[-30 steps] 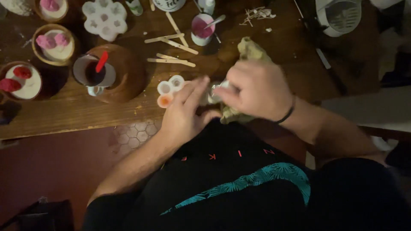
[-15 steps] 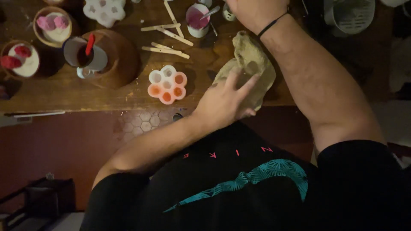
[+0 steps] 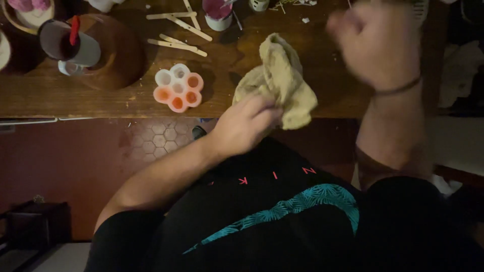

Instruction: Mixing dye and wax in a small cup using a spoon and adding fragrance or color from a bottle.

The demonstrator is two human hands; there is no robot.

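The left hand (image 3: 245,126) now pinches the crumpled beige cloth (image 3: 281,80) at the wooden table's (image 3: 75,103) near edge, beside the flower-shaped silicone mould (image 3: 178,86). The right hand (image 3: 378,43), blurred, has swung back from the far side, loosely curled; whether it holds anything cannot be told.

Packages: none in view.
Labels: none legible on the table's items.
Signs: none.
Screens: none.

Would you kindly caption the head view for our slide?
Left hand grips a beige cloth on a wooden table; right hand blurred above.
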